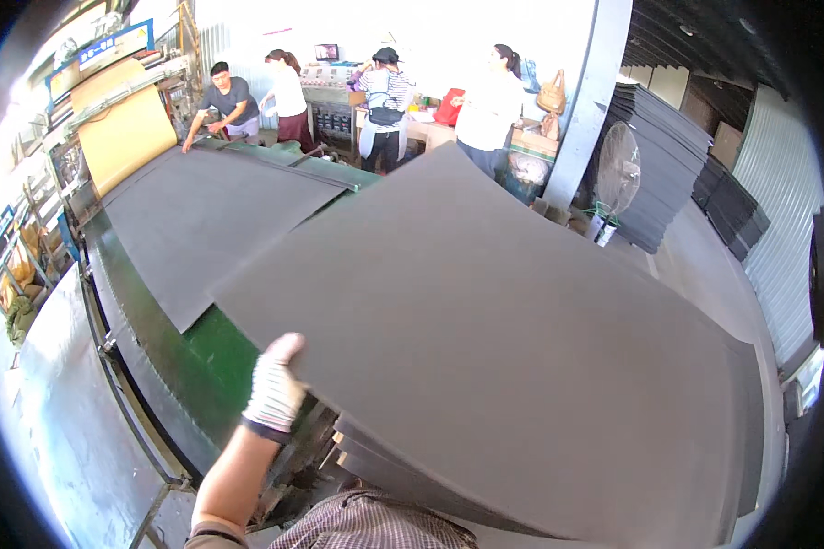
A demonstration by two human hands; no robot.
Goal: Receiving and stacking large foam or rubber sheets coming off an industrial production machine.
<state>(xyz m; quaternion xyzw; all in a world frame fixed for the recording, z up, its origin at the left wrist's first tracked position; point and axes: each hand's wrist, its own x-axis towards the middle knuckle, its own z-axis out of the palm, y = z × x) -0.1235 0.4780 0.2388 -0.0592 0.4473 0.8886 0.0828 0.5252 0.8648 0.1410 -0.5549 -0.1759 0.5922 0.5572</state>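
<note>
A large dark grey foam-like sheet spans the middle and right of the view, its far corner raised and its surface bowed. My left hand, in a striped white fingerless-tipped glove with a dark cuff, grips the sheet's near left edge. The thumb shows at that edge; the other fingers are mostly hidden. My right hand is out of view. Beyond lies a second dark grey sheet, flat on a green conveyor table. Under the held sheet, a stack of similar sheets shows at its near edge.
A machine with a tan roll stands at the far left, where a person leans over the table. Several other people stand behind. A standing fan, a blue-grey post and tall stacked sheets are at the right.
</note>
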